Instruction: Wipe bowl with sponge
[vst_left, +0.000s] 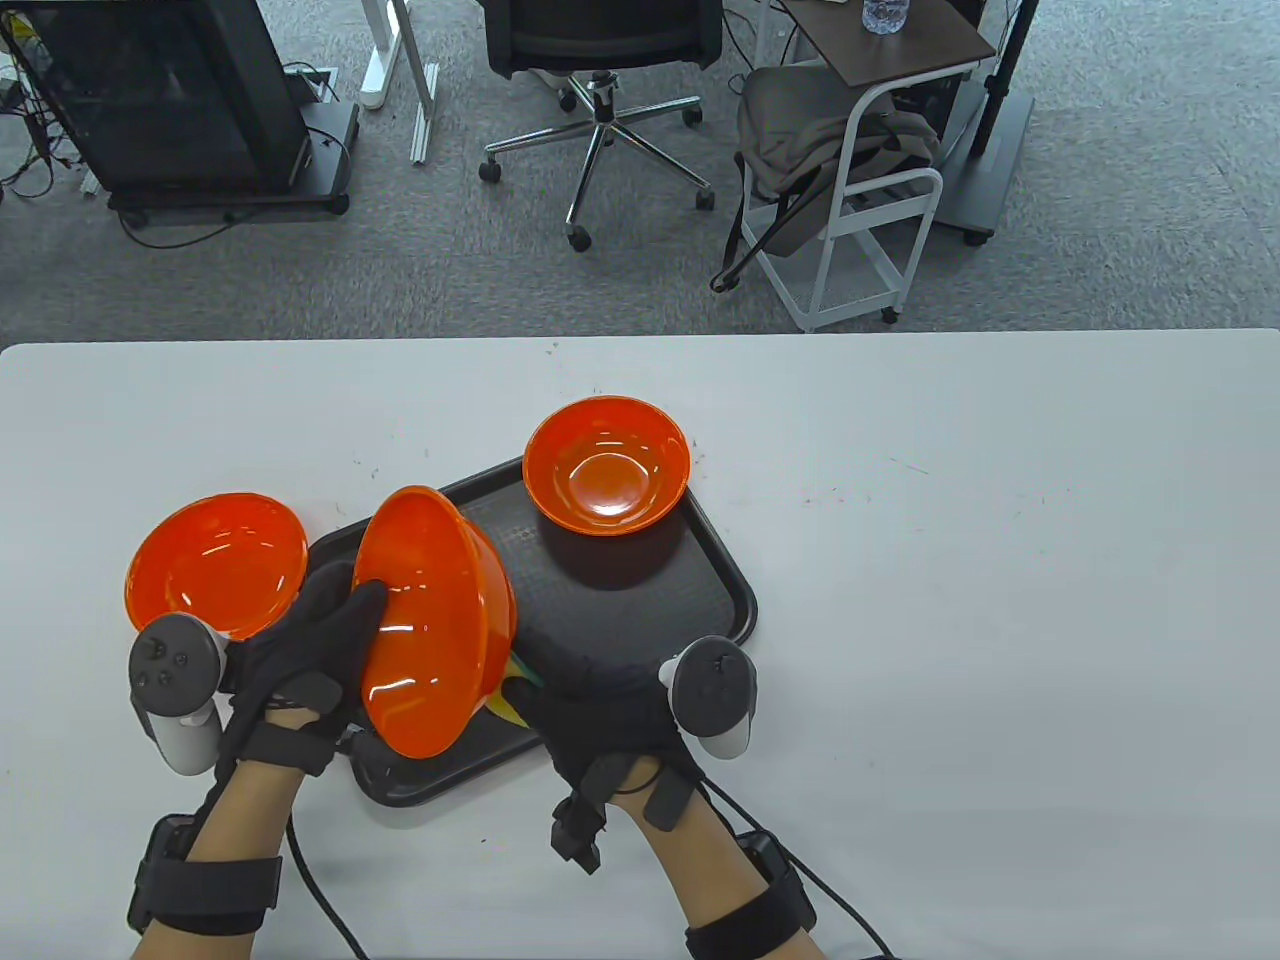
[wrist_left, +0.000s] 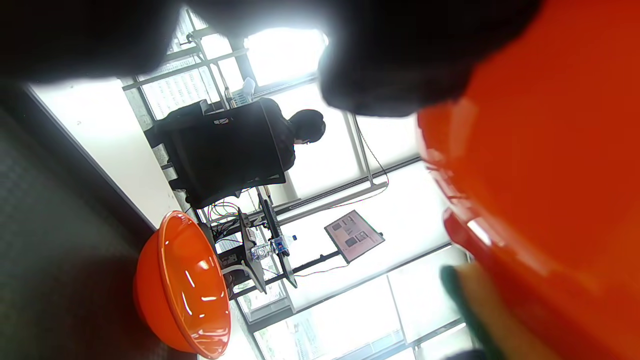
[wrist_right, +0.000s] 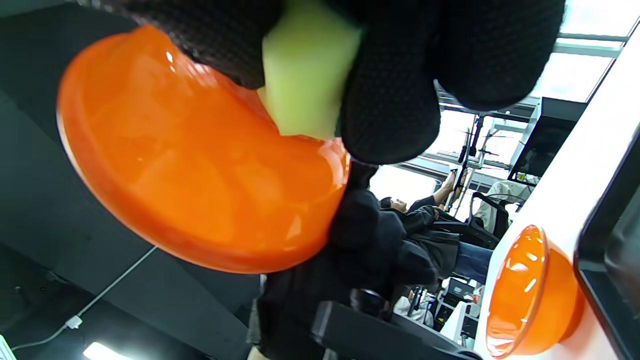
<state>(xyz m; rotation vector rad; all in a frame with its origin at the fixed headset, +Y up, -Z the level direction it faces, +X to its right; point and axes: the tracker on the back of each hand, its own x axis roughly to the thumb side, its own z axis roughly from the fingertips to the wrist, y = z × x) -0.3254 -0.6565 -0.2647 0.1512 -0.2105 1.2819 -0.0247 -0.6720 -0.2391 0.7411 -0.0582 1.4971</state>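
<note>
An orange bowl (vst_left: 432, 620) is held tilted on its side above the black tray (vst_left: 700, 580). My left hand (vst_left: 320, 640) grips its rim, the thumb inside the bowl. My right hand (vst_left: 590, 720) holds a yellow-green sponge (vst_left: 512, 690) against the bowl's outer underside. In the right wrist view the sponge (wrist_right: 306, 75) is pinched between gloved fingers and presses on the bowl (wrist_right: 190, 165). In the left wrist view the bowl (wrist_left: 550, 175) fills the right side, with the sponge (wrist_left: 475, 305) at its lower edge.
A second orange bowl (vst_left: 607, 465) sits upright on the tray's far corner. A third orange bowl (vst_left: 216, 565) stands on the white table (vst_left: 1000, 600) left of the tray. Beyond the table's far edge are a chair and a cart.
</note>
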